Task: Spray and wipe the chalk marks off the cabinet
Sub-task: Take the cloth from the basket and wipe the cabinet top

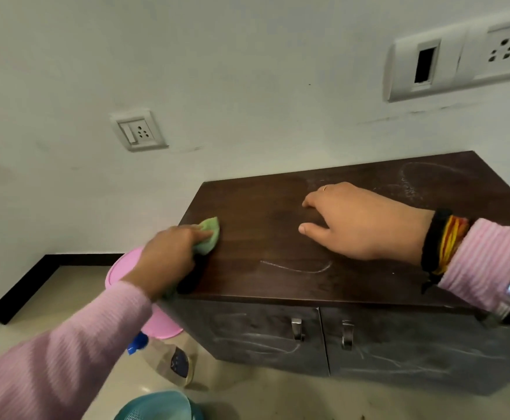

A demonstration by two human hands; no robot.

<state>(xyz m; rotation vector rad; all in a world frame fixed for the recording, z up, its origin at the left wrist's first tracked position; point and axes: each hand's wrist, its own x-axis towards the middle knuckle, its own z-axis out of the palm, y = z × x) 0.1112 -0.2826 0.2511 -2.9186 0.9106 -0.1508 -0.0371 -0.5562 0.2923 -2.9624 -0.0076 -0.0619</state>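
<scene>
1. A teal plastic mesh basket sits on the pale tiled floor at the bottom edge, just left of centre.
2. A clear plastic spray bottle with a blue nozzle stands on the floor near the cabinet's left front corner, with a round pink plastic lid behind it, partly hidden by the left arm.
3. The left hand, in a pink ribbed sleeve, grips a crumpled green cloth; its fingers are curled round the cloth and press it onto the left end of the cabinet top.
4. The low dark brown wooden cabinet stands against the white wall. White chalk marks curve across the top near its front edge, more smear the far right of the top, and scribbles cover both front doors.
5. The right hand rests palm down on the middle of the top, fingers straight and close together, thumb held apart.
6. Black, red and yellow thread bands circle the right wrist.
</scene>
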